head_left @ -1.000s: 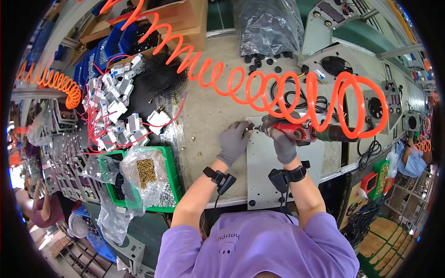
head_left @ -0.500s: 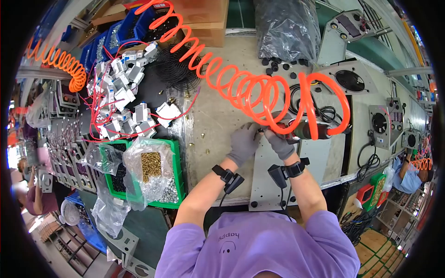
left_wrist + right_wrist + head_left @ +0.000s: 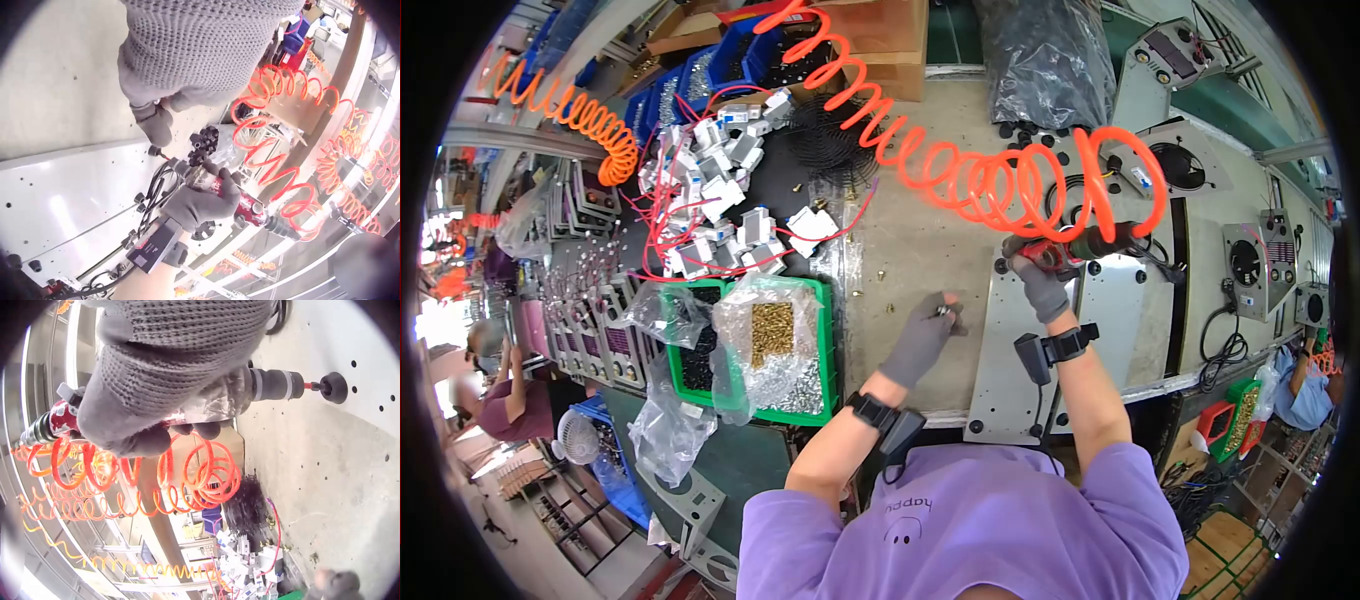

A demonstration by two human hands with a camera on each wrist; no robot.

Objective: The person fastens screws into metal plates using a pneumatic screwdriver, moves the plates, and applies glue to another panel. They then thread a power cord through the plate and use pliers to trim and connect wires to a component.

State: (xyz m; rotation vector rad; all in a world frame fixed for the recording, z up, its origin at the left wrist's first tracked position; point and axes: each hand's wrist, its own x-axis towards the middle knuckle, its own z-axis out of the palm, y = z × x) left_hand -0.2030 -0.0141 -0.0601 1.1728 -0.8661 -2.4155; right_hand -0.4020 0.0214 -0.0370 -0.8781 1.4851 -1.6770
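My gloved right hand (image 3: 1040, 285) grips a red pneumatic screwdriver (image 3: 222, 400) fed by an orange coiled hose (image 3: 990, 190). At the screwdriver's tip, the bit meets a black rubber foot (image 3: 334, 388) on the flat grey metal panel (image 3: 1010, 350). My gloved left hand (image 3: 922, 340) is over the bench, left of the panel and apart from the screwdriver. Its fingers are curled, with a bare fingertip showing, and hold a small shiny piece (image 3: 943, 311) whose kind I cannot tell.
Left of my hands stands a green bin (image 3: 828, 350) with brass and silver screws in plastic. Behind it lies a heap of white boxy parts (image 3: 720, 190) with red wires. A black plastic bag (image 3: 1050, 65) stands at the back, and fan panels (image 3: 1245, 262) are at right.
My left hand has drawn back from the screwdriver's tip, toward me and to the left. The right hand still holds the screwdriver at the panel's far end. The head view has shifted left.
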